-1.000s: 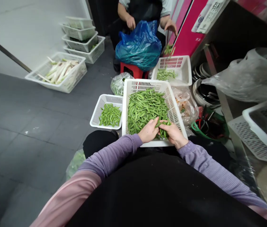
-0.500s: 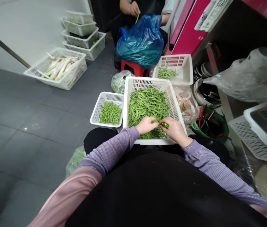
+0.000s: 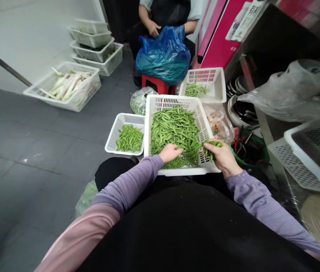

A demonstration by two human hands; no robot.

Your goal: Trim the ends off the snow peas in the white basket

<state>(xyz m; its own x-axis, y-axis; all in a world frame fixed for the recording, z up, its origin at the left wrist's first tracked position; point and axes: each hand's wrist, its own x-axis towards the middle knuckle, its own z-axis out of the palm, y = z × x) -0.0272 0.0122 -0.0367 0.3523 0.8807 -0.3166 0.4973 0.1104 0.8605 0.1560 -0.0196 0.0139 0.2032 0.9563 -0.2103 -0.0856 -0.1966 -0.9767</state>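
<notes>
A large white plastic basket (image 3: 181,172) in front of my body holds a heap of green pea pods (image 3: 174,126), with thin stringy green trimmings (image 3: 177,163) at its near end. My left hand (image 3: 170,153) is closed in a pinch over the near part of the heap; what its fingertips hold, if anything, is too small to make out. At the basket's right near corner my right hand (image 3: 222,156) is closed around a small bunch of pea pods (image 3: 213,148), which stick out past the thumb and fingers. To the left stands a smaller white basket (image 3: 111,140) with more pods.
A co-worker's hand (image 3: 153,28) is beside a blue plastic bag (image 3: 164,56) on a red stool (image 3: 156,84). Another white basket (image 3: 218,81) with green pieces stands behind mine. Stacked baskets (image 3: 94,51) and a basket of white stalks (image 3: 87,92) are at left, a steel shelf (image 3: 270,138) right.
My hands have moved apart: the left slightly left, the right to the right with the bunch of pods. The co-worker's hand has moved down toward the bag. The view has shifted slightly.
</notes>
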